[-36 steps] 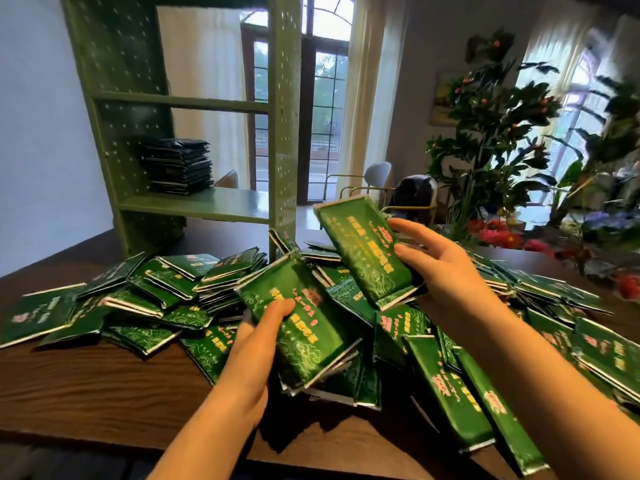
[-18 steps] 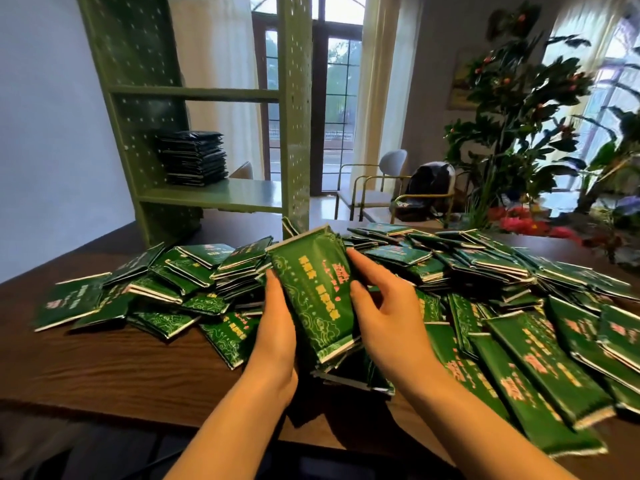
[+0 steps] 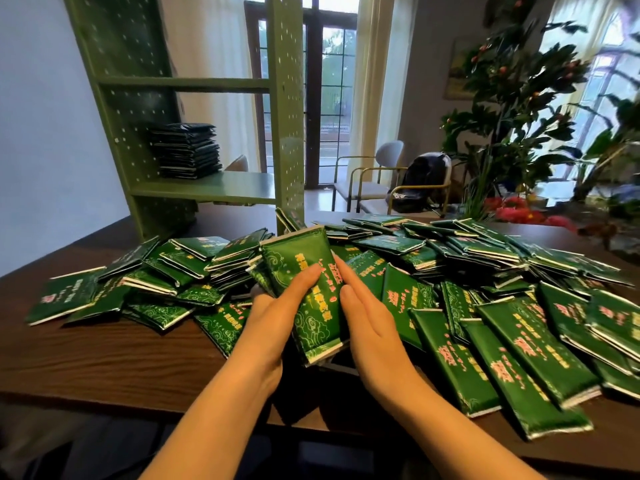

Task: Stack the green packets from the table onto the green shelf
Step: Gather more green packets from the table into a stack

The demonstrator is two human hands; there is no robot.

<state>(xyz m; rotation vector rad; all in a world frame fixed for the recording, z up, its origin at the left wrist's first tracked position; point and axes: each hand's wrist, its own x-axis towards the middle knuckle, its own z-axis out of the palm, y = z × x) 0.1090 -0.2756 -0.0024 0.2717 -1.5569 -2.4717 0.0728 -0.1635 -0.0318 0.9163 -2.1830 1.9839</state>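
A small stack of green packets (image 3: 304,289) with pink and yellow print is squeezed between both hands above the table's near middle. My left hand (image 3: 277,317) presses its left side, thumb on top. My right hand (image 3: 367,317) presses the right side with flat fingers. Many more green packets (image 3: 485,292) lie heaped across the dark wooden table (image 3: 104,355). The green perforated shelf (image 3: 221,187) stands at the back left. A neat pile of stacked packets (image 3: 185,150) sits on its lower board.
The shelf's front post (image 3: 285,116) rises just behind the heap. Beyond the table stand chairs (image 3: 377,174) with a dark bag (image 3: 422,181), a tall leafy plant (image 3: 512,109) and red flowers (image 3: 516,213) at the right. Bare wood shows at the near left.
My right hand brought its packet down onto the ones in my left hand. Both hands now clamp the joined stack from the sides, held more upright.
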